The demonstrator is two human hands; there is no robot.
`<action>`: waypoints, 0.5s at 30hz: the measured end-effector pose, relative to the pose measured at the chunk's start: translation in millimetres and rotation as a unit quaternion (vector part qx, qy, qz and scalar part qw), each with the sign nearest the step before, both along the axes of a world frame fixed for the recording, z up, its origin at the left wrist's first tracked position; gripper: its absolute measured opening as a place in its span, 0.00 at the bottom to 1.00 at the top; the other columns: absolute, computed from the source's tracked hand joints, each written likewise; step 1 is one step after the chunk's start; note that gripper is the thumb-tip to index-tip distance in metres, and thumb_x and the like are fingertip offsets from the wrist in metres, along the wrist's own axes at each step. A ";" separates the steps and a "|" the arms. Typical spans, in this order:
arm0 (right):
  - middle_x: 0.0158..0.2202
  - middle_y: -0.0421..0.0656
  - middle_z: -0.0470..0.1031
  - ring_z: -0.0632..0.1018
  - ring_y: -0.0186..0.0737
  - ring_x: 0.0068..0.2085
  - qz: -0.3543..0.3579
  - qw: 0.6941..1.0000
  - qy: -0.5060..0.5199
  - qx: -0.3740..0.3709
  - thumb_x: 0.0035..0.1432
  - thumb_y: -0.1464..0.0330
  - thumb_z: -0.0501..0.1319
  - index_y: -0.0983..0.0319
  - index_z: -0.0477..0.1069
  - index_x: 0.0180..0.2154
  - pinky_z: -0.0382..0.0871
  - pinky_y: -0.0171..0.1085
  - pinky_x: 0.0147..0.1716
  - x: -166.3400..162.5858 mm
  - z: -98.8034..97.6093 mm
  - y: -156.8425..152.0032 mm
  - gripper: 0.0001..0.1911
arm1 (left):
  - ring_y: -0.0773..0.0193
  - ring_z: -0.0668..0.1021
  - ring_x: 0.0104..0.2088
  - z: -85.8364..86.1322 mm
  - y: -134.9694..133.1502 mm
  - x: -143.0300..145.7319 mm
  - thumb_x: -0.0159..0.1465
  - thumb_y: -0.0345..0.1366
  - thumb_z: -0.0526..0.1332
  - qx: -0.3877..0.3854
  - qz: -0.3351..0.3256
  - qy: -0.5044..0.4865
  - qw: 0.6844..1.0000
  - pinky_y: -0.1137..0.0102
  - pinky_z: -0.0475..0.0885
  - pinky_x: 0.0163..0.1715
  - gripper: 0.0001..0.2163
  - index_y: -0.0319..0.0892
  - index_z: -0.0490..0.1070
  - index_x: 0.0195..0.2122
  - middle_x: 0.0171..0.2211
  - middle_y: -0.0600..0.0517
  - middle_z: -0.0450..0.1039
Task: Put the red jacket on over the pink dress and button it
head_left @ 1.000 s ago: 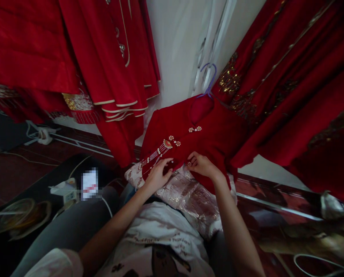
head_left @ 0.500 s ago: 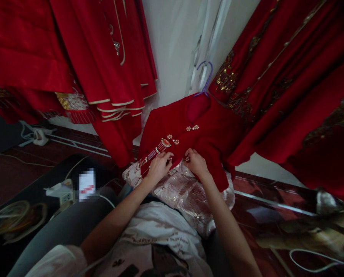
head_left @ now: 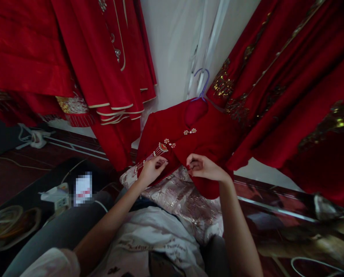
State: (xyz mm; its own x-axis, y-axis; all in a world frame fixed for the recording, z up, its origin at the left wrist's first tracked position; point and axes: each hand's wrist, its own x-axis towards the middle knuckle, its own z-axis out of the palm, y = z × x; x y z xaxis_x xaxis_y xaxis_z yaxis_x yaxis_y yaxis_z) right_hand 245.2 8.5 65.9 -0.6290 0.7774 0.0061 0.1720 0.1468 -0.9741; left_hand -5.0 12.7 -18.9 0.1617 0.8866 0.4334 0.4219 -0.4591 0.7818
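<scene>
So the red top [head_left: 167, 125] is draped over the far edge of the shiny pinkish cloth [head_left: 186, 204], purple hanger [head_left: 208, 79] poking out at its neck. Left hand [head_left: 152, 169] is by the tasselled ornament [head_left: 162, 147], thumb and fingers nearly together; right hand [head_left: 205, 168] is half-curled at the front opening. Honestly can't tell if either's actually pinching fabric.
</scene>
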 end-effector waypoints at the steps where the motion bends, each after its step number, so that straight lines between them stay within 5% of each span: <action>1: 0.33 0.36 0.68 0.72 0.29 0.31 -0.005 1.000 0.017 0.008 0.46 0.70 0.67 0.61 0.64 0.34 0.66 0.31 0.33 -6.4 3.6 -3.0 0.14 | 0.67 0.80 0.33 1.2 -2.9 0.6 0.62 0.35 0.61 -0.019 -0.001 -0.015 1.000 0.72 0.77 0.37 0.05 0.42 0.74 0.37 0.33 0.53 0.78; 4: 0.33 0.37 0.69 0.72 0.29 0.32 -0.044 0.997 0.026 0.060 0.47 0.71 0.66 0.61 0.65 0.35 0.67 0.30 0.33 -32.3 -1.8 -4.9 0.13 | 0.67 0.80 0.32 3.4 -9.8 4.4 0.58 0.30 0.63 -0.065 -0.008 -0.045 0.997 0.73 0.77 0.36 0.04 0.41 0.75 0.35 0.32 0.53 0.79; 10: 0.37 0.41 0.65 0.71 0.31 0.33 -0.165 0.950 -0.109 0.241 0.47 0.77 0.61 0.62 0.67 0.35 0.70 0.32 0.32 -72.7 -50.8 10.4 0.11 | 0.64 0.81 0.34 -3.5 -7.1 9.6 0.57 0.33 0.65 -0.099 -0.001 -0.138 0.986 0.70 0.78 0.39 0.06 0.38 0.76 0.36 0.33 0.49 0.80; 15: 0.42 0.43 0.64 0.73 0.31 0.35 -0.140 0.960 -0.105 0.218 0.47 0.79 0.59 0.63 0.66 0.39 0.73 0.32 0.33 -69.4 -59.1 14.7 0.15 | 0.63 0.82 0.35 -8.4 -3.4 11.0 0.55 0.34 0.68 -0.127 -0.023 -0.156 0.979 0.68 0.78 0.39 0.09 0.37 0.76 0.37 0.35 0.47 0.80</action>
